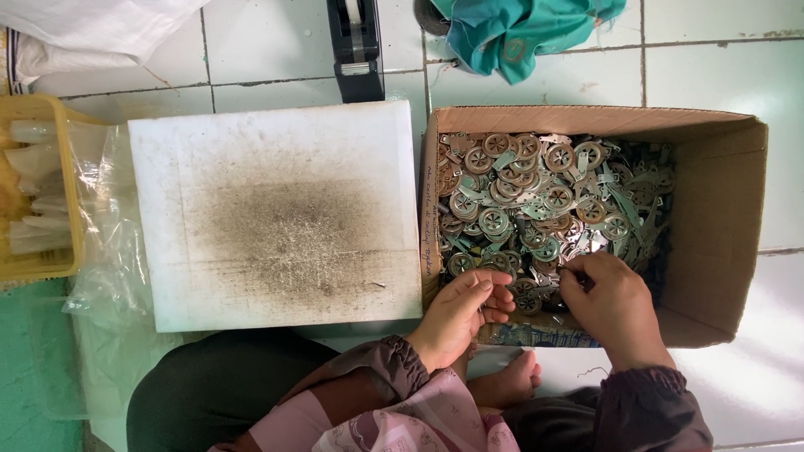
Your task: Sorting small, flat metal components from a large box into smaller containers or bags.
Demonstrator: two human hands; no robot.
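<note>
One head-worn view — straight down, close over floor (pixel 720 67).

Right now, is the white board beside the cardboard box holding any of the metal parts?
No, the white board shows only a dark smudge; the metal parts all lie in the cardboard box.

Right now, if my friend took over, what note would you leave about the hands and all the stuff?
Left hand: at the near edge of the box, fingers curled, seems to hold a few small metal parts; its grip is hard to see.
Right hand: inside the box, fingertips picking in the parts.
The box lies open on the tiled floor, its bottom covered with round metal discs and strips.
Beside it, a stained white board has nothing on it.
Yellow basket with clear bags at far left, tape dispenser above the board.
Done: nothing sorted out that shows. Left: the whole pile.
</note>
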